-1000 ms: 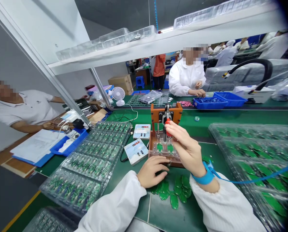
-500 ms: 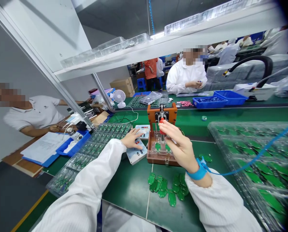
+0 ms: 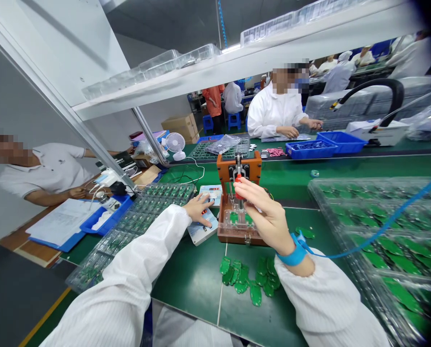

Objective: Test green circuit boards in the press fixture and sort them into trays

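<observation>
My left hand (image 3: 198,209) lies with spread fingers over two white and blue boxes with red displays, touching the nearer box (image 3: 205,232); the farther box (image 3: 211,193) is partly covered. My right hand (image 3: 264,208), a blue wrist strap (image 3: 293,251) at its wrist, has its fingers on the red handle (image 3: 239,187) of a toggle press. This orange and brown press (image 3: 237,235) stands upright, with green circuit boards (image 3: 234,218) under its clear plate. Several loose green boards (image 3: 241,279) lie in front of it. My fingers partly hide the handle.
Clear trays of green boards flank me, one left tray (image 3: 148,212) and one right tray (image 3: 385,226). A blue cord (image 3: 392,231) runs over the right one. Behind are a small fan (image 3: 175,143), blue bins (image 3: 311,148) and a co-worker (image 3: 276,113). Another person (image 3: 52,168) sits at left.
The view has shifted slightly. Both my hands stay in place at the box and the red handle. Across the bench, the co-worker's hands have moved apart and lower.
</observation>
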{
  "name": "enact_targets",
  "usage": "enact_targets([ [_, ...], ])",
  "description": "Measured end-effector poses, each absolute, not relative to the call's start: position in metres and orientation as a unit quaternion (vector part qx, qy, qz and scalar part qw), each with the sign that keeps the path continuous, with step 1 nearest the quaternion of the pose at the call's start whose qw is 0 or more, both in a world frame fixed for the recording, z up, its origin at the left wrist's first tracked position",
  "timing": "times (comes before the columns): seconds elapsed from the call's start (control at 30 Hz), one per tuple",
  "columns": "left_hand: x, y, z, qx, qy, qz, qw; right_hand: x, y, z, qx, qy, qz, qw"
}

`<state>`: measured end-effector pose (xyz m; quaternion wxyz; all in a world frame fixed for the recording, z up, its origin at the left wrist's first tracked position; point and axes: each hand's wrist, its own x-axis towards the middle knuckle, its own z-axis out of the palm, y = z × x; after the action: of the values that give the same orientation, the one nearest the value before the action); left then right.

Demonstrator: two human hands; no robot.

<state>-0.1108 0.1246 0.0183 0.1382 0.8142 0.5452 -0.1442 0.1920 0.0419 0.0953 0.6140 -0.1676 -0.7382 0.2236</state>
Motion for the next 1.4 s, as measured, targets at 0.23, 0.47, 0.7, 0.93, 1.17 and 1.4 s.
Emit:
enact_targets([
  [0.23,-0.116,0.123,0.037,0.797,0.564,-0.159,0.147,0.192,0.042,0.094,-0.161,-0.737,0.226,0.616],
  [0.47,-0.131,0.124,0.027,0.801,0.552,-0.178,0.150,0.191,0.043,0.094,-0.163,-0.736,0.228,0.616],
  [0.7,-0.126,0.124,0.028,0.788,0.560,-0.202,0.159,0.191,0.043,0.094,-0.162,-0.735,0.226,0.618],
  [0.93,-0.124,0.125,0.029,0.781,0.564,-0.212,0.164,0.191,0.044,0.092,-0.167,-0.735,0.229,0.616],
  [1.17,-0.118,0.123,0.028,0.774,0.571,-0.221,0.160,0.190,0.043,0.094,-0.169,-0.731,0.228,0.620],
  [1.4,-0.066,0.058,0.090,0.810,0.548,-0.124,0.167,0.189,0.043,0.091,-0.186,-0.739,0.216,0.611],
])
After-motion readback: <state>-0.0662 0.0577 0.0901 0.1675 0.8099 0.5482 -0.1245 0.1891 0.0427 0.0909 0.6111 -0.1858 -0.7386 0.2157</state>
